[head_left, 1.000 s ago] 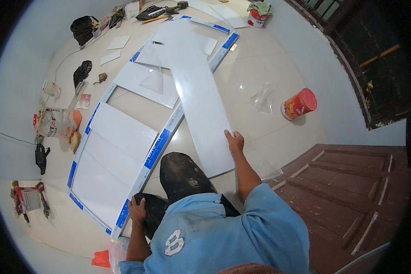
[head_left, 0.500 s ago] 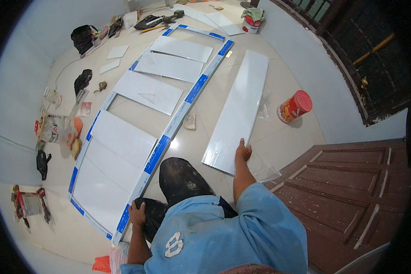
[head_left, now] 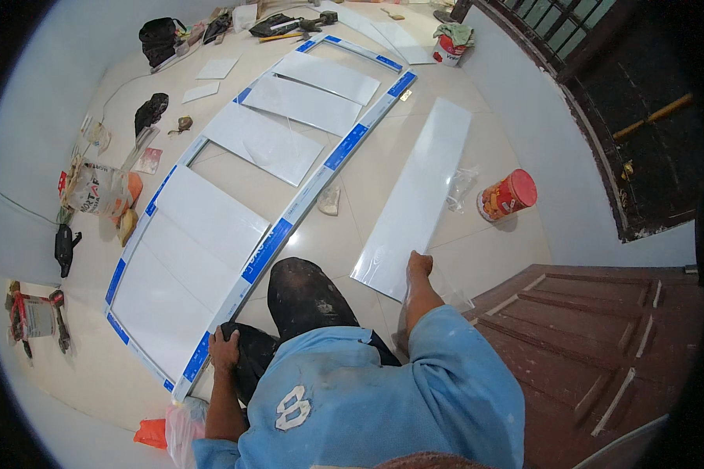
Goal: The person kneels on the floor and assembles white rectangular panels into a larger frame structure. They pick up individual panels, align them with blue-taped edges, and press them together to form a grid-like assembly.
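Observation:
A long white panel (head_left: 414, 187) lies on the tiled floor to my right, its near end toward me. My right hand (head_left: 420, 266) is closed on the edge of that near end. On my left is a large rectangular frame (head_left: 299, 207) with blue and white film on its rails. Several white panels (head_left: 199, 246) lie across it, some slightly askew. My left hand (head_left: 224, 349) rests between my bent knee and the frame's near rail. Its fingers are apart and it holds nothing. Thin clear plastic (head_left: 455, 295) lies beside my right wrist.
A red-lidded tin (head_left: 508, 195) and crumpled clear plastic (head_left: 463, 190) sit right of the panel. A brown wooden door (head_left: 571, 336) is at the lower right. Bags, a white sack (head_left: 98, 187), a power tool (head_left: 66, 248) and a bucket (head_left: 450, 48) line the walls.
The view has shifted slightly. My right thumb, earlier raised along the panel's top, now lies closer in over its edge. The left hand stays beside the knee and rail.

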Tool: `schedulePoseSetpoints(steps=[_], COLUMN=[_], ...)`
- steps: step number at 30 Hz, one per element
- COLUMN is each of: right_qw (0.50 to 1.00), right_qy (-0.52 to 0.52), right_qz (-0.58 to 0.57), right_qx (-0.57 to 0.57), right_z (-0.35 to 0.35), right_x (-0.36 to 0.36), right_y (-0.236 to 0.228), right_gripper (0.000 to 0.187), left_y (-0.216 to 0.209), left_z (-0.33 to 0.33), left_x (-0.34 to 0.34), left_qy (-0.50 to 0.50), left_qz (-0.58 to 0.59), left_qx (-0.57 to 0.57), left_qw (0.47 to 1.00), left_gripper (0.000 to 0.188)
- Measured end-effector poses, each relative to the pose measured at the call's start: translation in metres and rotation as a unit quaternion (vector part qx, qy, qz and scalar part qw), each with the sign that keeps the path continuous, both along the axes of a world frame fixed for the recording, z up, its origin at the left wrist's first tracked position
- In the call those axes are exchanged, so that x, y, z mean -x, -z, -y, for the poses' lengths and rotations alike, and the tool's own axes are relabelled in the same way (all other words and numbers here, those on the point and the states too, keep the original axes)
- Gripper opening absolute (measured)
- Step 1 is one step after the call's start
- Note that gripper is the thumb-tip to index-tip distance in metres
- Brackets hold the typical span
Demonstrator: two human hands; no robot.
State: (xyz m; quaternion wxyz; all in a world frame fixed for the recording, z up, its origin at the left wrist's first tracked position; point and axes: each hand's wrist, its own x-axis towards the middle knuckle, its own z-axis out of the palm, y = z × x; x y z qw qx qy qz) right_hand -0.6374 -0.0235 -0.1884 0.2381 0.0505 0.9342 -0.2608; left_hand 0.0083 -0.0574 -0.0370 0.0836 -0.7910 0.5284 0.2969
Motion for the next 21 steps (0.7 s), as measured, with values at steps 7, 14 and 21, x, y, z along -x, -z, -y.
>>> schedulePoseSetpoints(steps=[7,14,21], right_qw=[0.984,0.853,0.684], right_qy=[-0.069,-0.483,-0.431], right_qz=[-0.126,-0.146,0.412], right_qx=[-0.108,0.129,0.42], right_z=[0.033,0.112,0.107], right_x=[-0.021,-0.18,-0.32], right_y=[-0.04,-0.086,-0.156], right_gripper=[0.054,0.077,0.055], left_y=[0.001,-0.005,0.001], left_z=[-0.005,-0.002,-0.007], left_x=[-0.002,0.002,-0.006], left_qy=[0.01,-0.005,-0.025], left_qz=[-0.016,-0.018,-0.028], left_qx=[0.018,0.017,0.028], left_qw=[1.0,1.0,0.999], left_gripper=[0.087,0.087,0.087])
